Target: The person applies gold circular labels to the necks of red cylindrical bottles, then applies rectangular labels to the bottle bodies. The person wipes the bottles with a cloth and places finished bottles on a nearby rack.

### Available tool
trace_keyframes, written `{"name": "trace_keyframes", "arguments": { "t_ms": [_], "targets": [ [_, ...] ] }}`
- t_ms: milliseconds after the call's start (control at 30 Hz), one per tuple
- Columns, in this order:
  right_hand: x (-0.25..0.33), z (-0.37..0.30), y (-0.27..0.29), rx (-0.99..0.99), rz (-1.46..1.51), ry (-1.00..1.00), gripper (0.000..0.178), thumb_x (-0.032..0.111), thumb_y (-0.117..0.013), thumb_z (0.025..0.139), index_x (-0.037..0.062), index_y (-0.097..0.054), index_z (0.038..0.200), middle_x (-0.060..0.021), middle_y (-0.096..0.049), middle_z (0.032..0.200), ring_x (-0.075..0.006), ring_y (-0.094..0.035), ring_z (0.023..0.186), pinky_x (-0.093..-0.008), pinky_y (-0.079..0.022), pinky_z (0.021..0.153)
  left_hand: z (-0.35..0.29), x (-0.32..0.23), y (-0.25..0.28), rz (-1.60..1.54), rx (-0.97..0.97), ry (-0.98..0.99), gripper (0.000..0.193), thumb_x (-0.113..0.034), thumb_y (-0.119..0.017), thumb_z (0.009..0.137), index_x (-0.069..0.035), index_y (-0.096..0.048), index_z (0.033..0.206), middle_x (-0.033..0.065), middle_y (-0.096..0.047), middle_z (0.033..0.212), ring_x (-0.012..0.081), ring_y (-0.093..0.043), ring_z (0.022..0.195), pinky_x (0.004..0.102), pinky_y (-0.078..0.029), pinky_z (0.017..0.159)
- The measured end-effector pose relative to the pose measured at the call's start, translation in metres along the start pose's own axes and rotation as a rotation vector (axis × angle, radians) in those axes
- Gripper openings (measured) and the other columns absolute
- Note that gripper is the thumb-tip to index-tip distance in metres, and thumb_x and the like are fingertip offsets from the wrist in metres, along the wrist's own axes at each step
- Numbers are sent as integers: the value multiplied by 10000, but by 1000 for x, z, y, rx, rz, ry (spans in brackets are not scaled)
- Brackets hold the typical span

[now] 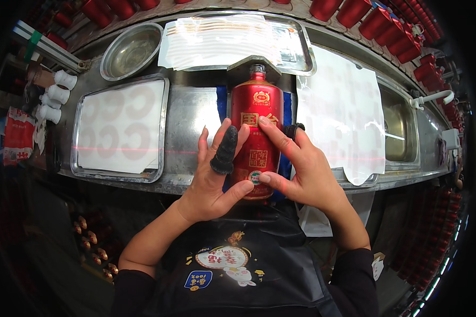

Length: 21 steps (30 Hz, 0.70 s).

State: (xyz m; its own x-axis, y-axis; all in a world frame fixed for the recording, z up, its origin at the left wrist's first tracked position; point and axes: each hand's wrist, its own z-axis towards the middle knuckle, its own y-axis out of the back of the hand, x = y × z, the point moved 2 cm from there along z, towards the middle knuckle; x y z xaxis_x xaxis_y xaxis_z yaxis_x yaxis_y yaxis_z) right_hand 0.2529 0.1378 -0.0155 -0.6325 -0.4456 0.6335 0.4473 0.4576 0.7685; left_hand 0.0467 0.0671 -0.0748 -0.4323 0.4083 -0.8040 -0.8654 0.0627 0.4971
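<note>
A red bottle (240, 100) with gold print and a bare glass neck lies on the steel bench in front of me, neck pointing away. My left hand (215, 177) is open at its lower left side, fingers spread, its thumb on the bottle's lower front. Black finger cots cover one of its fingers. My right hand (307, 171) is open over the right side. Its index fingertip touches the gold print and its thumb rests beside a small round sticker (254, 177) low on the bottle. Another black finger cot (293, 130) shows on that hand, whose remaining fingers are partly hidden.
Left of the bottle stands a tray (164, 127) with a pale label sheet; a metal bowl (132, 52) is behind it. A far tray (308, 47) holds more sheets. White sheets (338, 111) lie at right, beside a sink (407, 148). Red bottles (351, 11) line the back.
</note>
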Motion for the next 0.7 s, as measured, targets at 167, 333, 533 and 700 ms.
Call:
{"name": "trace_keyframes", "arguments": {
  "t_ms": [167, 333, 533, 700],
  "targets": [
    [3, 0, 0, 13, -15, -25, 888, 387, -826, 779, 232, -435, 1562, -171, -528, 927, -349, -556, 816, -410, -491, 747, -3, 3, 1, -6, -20, -14, 837, -330, -663, 955, -105, -206, 1619, 145, -346, 1645, 375, -141, 1571, 633, 29, 1201],
    [5, 2, 0, -29, 0, -4, 813, 437, -791, 830, 319, -432, 1550, -187, -522, 944, -377, -623, 758, -440, -526, 694, -2, 5, 1, -29, -22, -12, 836, -352, -666, 952, -122, -216, 1618, 135, -351, 1644, 368, -152, 1570, 642, 13, 1200],
    [4, 2, 0, -5, 41, -34, 897, 360, -829, 776, 211, -430, 1565, -159, -498, 914, -321, -528, 806, -383, -460, 753, 0, 5, 1, -24, -21, -33, 835, -362, -666, 949, -118, -225, 1615, 135, -359, 1638, 362, -174, 1565, 655, -8, 1196],
    [6, 3, 1, -9, 21, -21, 852, 393, -803, 811, 272, -422, 1563, -181, -510, 936, -364, -584, 794, -417, -497, 728, 0, 6, 1, -34, -29, -41, 840, -353, -662, 950, -102, -214, 1615, 140, -358, 1638, 376, -186, 1559, 658, -11, 1193]
  ]
}}
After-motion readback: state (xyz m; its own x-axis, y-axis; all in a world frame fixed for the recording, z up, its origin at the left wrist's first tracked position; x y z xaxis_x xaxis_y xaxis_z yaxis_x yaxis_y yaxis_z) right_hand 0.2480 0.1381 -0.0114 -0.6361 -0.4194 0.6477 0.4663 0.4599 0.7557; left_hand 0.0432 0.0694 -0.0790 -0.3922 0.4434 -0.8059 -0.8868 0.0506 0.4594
